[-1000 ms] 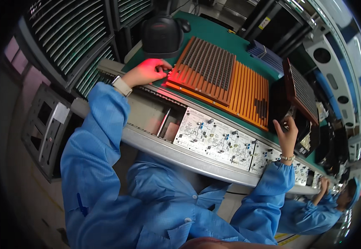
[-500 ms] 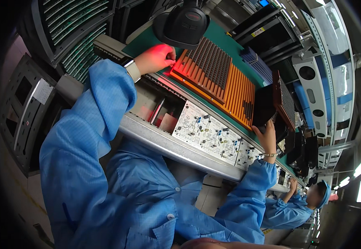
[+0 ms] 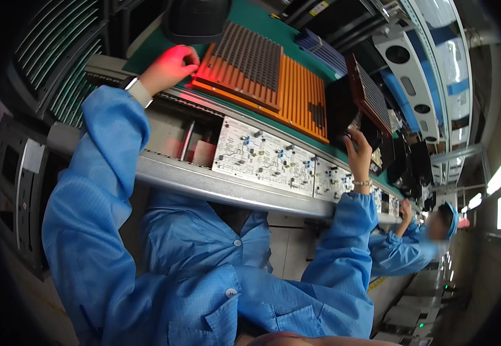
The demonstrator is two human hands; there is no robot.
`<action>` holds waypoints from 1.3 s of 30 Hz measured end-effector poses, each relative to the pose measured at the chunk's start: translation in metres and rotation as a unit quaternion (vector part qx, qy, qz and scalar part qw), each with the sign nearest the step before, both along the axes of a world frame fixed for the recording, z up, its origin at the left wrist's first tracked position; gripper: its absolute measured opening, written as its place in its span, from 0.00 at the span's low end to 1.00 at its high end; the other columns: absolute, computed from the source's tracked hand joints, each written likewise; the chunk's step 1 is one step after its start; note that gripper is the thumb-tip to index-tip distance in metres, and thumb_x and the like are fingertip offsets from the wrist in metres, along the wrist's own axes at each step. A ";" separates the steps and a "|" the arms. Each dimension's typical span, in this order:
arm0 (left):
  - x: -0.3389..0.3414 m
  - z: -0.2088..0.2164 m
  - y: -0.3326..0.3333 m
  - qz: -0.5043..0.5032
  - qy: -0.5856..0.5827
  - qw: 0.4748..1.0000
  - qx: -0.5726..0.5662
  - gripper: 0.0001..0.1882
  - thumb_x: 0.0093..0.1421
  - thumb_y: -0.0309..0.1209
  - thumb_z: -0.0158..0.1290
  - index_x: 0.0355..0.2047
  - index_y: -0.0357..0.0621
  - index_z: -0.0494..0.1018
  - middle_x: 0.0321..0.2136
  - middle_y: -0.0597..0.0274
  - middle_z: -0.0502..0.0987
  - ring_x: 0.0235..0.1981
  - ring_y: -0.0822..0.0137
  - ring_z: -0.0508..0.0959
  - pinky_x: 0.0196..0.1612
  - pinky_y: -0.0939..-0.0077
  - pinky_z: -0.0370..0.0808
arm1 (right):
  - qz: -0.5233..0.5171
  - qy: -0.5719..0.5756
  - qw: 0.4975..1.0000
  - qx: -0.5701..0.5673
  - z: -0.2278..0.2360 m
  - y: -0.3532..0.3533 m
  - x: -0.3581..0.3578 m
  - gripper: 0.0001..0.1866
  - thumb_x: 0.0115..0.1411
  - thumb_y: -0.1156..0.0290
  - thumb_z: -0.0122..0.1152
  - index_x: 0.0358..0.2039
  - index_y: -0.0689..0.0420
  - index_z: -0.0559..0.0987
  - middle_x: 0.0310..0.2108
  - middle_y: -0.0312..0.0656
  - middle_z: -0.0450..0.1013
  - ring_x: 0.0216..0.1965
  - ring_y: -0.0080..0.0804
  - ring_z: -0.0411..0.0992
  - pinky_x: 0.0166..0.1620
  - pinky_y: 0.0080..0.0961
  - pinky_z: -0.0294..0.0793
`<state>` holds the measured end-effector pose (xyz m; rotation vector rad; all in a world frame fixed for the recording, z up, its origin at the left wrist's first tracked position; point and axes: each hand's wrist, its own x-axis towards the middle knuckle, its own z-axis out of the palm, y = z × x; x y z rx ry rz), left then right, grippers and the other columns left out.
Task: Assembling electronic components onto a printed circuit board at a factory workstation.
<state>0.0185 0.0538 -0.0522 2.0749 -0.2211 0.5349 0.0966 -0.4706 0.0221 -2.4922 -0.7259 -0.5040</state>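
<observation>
My left hand (image 3: 171, 64), lit red, is at the left corner of an orange ribbed tray (image 3: 302, 95). Its fingers are curled in, and whatever they may hold is too small to make out. Rows of small dark parts (image 3: 250, 55) fill the tray's upper layer. At the right, my right hand (image 3: 360, 154) is beside a black bin (image 3: 342, 106). Its thumb and fingers bend toward each other in a pinch, with their tips against the dark bin and any held thing unclear. A white circuit board (image 3: 265, 157) with mounted components lies on the rail between my forearms.
A black scanner-like device (image 3: 197, 20) stands above the tray, on a green mat (image 3: 250, 12). A brown tray of parts (image 3: 371, 95) leans behind the bin. Metal rail (image 3: 221, 187) runs along the front. Further right, a co-worker (image 3: 406, 251) in blue works at the line.
The view has shifted, so the bench appears further left and higher. My right hand's fingers have curled in beside the black bin. My left hand stays at the tray's corner.
</observation>
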 end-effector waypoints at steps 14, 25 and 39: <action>0.007 -0.014 0.013 0.033 0.035 0.999 -0.008 0.10 0.62 0.25 0.53 0.43 0.40 0.70 0.34 0.65 0.73 0.32 0.75 0.73 0.39 0.79 0.74 | -0.003 -0.071 0.986 -0.153 0.000 0.006 0.007 0.26 0.53 0.63 0.71 0.47 0.67 0.76 0.54 0.49 0.69 0.54 0.48 0.68 0.57 0.36 0.69; 0.007 -0.019 0.021 0.020 -0.001 0.997 -0.079 0.10 0.65 0.24 0.48 0.46 0.37 0.70 0.37 0.63 0.74 0.34 0.71 0.79 0.43 0.76 0.76 | 0.016 -0.033 0.999 0.040 0.004 -0.004 -0.012 0.11 0.60 0.80 0.62 0.43 0.60 0.81 0.38 0.39 0.79 0.38 0.22 0.75 0.41 0.18 0.73; 0.005 -0.009 0.021 0.036 0.013 0.998 -0.039 0.05 0.64 0.23 0.47 0.39 0.35 0.71 0.32 0.63 0.77 0.36 0.71 0.80 0.43 0.77 0.74 | 0.239 0.129 0.962 -0.015 0.004 0.108 -0.116 0.17 0.46 0.68 0.75 0.38 0.55 0.82 0.27 0.36 0.76 0.27 0.24 0.73 0.30 0.20 0.72</action>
